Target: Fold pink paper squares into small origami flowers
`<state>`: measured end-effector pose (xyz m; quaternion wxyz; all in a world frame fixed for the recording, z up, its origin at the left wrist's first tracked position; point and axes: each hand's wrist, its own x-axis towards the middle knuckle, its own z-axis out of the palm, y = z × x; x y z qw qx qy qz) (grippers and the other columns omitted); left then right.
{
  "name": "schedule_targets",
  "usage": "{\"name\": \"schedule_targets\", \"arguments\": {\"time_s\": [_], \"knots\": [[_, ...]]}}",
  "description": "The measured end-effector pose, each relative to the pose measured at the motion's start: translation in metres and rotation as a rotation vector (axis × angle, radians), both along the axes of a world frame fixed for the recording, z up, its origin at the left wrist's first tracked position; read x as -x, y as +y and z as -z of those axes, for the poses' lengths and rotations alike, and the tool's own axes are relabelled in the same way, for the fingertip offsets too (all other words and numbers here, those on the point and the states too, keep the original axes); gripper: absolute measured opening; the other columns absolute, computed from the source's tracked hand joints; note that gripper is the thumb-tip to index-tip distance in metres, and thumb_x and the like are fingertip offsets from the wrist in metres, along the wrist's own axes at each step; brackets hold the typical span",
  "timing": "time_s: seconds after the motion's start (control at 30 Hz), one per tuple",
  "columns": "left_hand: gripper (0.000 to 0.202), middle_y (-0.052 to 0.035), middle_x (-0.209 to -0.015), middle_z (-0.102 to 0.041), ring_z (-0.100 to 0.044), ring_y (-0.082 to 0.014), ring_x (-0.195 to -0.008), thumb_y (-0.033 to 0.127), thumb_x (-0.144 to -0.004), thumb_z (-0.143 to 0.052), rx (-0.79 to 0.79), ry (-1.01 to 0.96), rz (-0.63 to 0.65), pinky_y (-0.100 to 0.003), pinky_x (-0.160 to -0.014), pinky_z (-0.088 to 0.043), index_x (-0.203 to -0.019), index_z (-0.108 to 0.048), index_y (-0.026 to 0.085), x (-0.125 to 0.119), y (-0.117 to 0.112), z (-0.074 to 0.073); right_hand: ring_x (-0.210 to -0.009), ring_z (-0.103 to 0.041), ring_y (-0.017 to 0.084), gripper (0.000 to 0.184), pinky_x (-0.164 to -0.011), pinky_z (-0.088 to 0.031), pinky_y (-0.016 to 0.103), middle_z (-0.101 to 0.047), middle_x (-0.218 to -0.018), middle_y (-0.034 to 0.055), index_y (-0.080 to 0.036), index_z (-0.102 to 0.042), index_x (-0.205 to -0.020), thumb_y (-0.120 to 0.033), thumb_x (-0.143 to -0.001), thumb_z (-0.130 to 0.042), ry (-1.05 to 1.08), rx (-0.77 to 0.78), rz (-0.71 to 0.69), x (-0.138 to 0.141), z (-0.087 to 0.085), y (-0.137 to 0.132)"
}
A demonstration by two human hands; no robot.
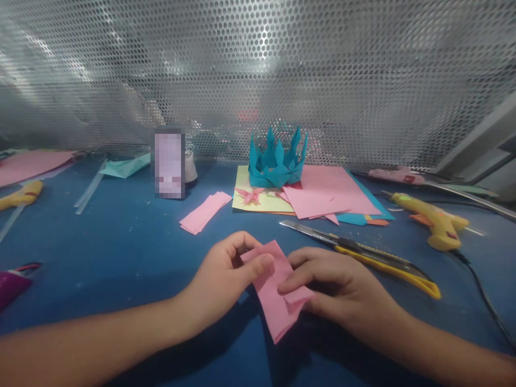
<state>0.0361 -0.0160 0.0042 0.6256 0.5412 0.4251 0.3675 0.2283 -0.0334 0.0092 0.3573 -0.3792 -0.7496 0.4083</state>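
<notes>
Both hands hold a folded piece of pink paper [271,301] above the blue table, tilted with one corner toward me. My left hand [229,274] grips its upper left edge, thumb lying on top and fingers behind. My right hand [330,279] pinches the right side, where a flap of the paper is lifted; part of that thumb is underneath. Beyond my hands lies a small stack of pink paper strips [205,212]. A utility knife [363,252] with a yellow handle and its blade out rests just past my right hand.
A teal folded-paper crown [278,166] stands on coloured sheets [338,191] at the back, with a small pink paper shape [250,195] beside it. Yellow glue guns lie right [437,220] and left [24,194]. A thread spool [190,166] stands behind a blurred upright rectangle [169,164]. Perforated metal [258,70] bounds the table.
</notes>
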Motion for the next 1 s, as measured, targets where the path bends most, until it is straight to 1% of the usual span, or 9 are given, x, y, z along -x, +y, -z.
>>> {"name": "schedule_targets", "arguments": {"time_s": [0.17, 0.3, 0.37, 0.43, 0.53, 0.6, 0.7, 0.83, 1.0], "knots": [[0.021, 0.0054, -0.065, -0.054, -0.047, -0.0058, -0.057, 0.028, -0.076, -0.067, -0.064, 0.011, 0.031, -0.017, -0.053, -0.037, -0.074, -0.050, 0.016, 0.000, -0.005, -0.002, -0.068, -0.062, 0.014, 0.017, -0.063, -0.049, 0.024, -0.067, -0.073, 0.0023, -0.018, -0.067, -0.066, -0.031, -0.078, -0.066, -0.037, 0.119, 0.076, 0.002, -0.002, 0.001], [0.019, 0.0039, -0.070, -0.055, -0.049, -0.0069, -0.061, 0.029, -0.078, -0.065, -0.021, -0.009, 0.085, -0.018, -0.056, -0.038, -0.077, -0.051, 0.017, -0.001, -0.007, -0.003, -0.062, -0.060, 0.015, 0.028, -0.057, -0.048, 0.026, -0.065, -0.067, 0.0024, -0.018, -0.058, -0.066, -0.043, -0.072, -0.069, 0.007, 0.333, 0.149, 0.004, -0.002, 0.000], [0.018, 0.0035, -0.071, -0.054, -0.047, -0.0077, -0.063, 0.032, -0.080, -0.063, -0.036, -0.010, 0.101, -0.018, -0.057, -0.039, -0.078, -0.052, 0.017, -0.001, -0.007, -0.004, -0.059, -0.058, 0.013, 0.031, -0.054, -0.047, 0.024, -0.062, -0.064, 0.0002, -0.018, -0.053, -0.065, -0.042, -0.068, -0.073, 0.054, 0.407, 0.165, 0.004, 0.001, 0.000], [0.022, 0.0036, -0.069, -0.050, -0.045, -0.0080, -0.062, 0.037, -0.084, -0.056, -0.076, 0.012, 0.113, -0.019, -0.058, -0.038, -0.077, -0.053, 0.017, 0.000, -0.007, -0.004, -0.055, -0.054, 0.010, 0.034, -0.051, -0.044, 0.021, -0.058, -0.061, -0.0035, -0.019, -0.049, -0.065, -0.038, -0.064, -0.077, 0.104, 0.433, 0.169, 0.004, 0.003, 0.000], [0.028, 0.0034, -0.068, -0.049, -0.044, -0.0080, -0.061, 0.043, -0.086, -0.051, -0.101, 0.014, 0.150, -0.020, -0.059, -0.038, -0.077, -0.054, 0.016, 0.001, -0.009, -0.005, -0.052, -0.049, 0.007, 0.035, -0.048, -0.040, 0.018, -0.052, -0.059, -0.0071, -0.019, -0.049, -0.069, -0.030, -0.061, -0.080, 0.146, 0.438, 0.171, 0.003, 0.005, 0.001], [0.026, 0.0019, -0.074, -0.054, -0.049, -0.0091, -0.065, 0.042, -0.083, -0.056, -0.064, -0.004, 0.184, -0.021, -0.061, -0.041, -0.081, -0.054, 0.016, 0.002, -0.011, -0.005, -0.055, -0.051, 0.007, 0.031, -0.051, -0.042, 0.019, -0.054, -0.063, -0.0058, -0.018, -0.052, -0.072, -0.030, -0.063, -0.079, 0.143, 0.444, 0.142, 0.003, 0.004, 0.001], [0.024, 0.0004, -0.077, -0.058, -0.054, -0.0107, -0.070, 0.039, -0.081, -0.061, -0.040, 0.025, 0.177, -0.022, -0.064, -0.044, -0.082, -0.054, 0.016, 0.002, -0.012, -0.005, -0.059, -0.054, 0.009, 0.023, -0.054, -0.044, 0.020, -0.060, -0.065, -0.0024, -0.017, -0.057, -0.072, -0.034, -0.070, -0.073, 0.097, 0.429, 0.093, 0.003, 0.002, 0.000], [0.020, 0.0016, -0.075, -0.057, -0.053, -0.0097, -0.069, 0.035, -0.080, -0.063, -0.067, 0.049, 0.126, -0.021, -0.064, -0.043, -0.079, -0.057, 0.016, 0.001, -0.009, -0.004, -0.059, -0.055, 0.010, 0.021, -0.055, -0.044, 0.021, -0.061, -0.064, -0.0012, -0.017, -0.060, -0.069, -0.036, -0.077, -0.065, 0.019, 0.332, 0.112, 0.003, -0.002, -0.001], [0.017, 0.0024, -0.073, -0.057, -0.052, -0.0091, -0.067, 0.032, -0.078, -0.065, -0.040, 0.027, 0.110, -0.021, -0.063, -0.043, -0.078, -0.059, 0.016, 0.000, -0.003, -0.002, -0.059, -0.055, 0.010, 0.025, -0.057, -0.045, 0.021, -0.061, -0.062, -0.0015, -0.019, -0.059, -0.066, -0.036, -0.083, -0.057, -0.032, 0.227, 0.139, 0.002, -0.005, 0.000]]}}
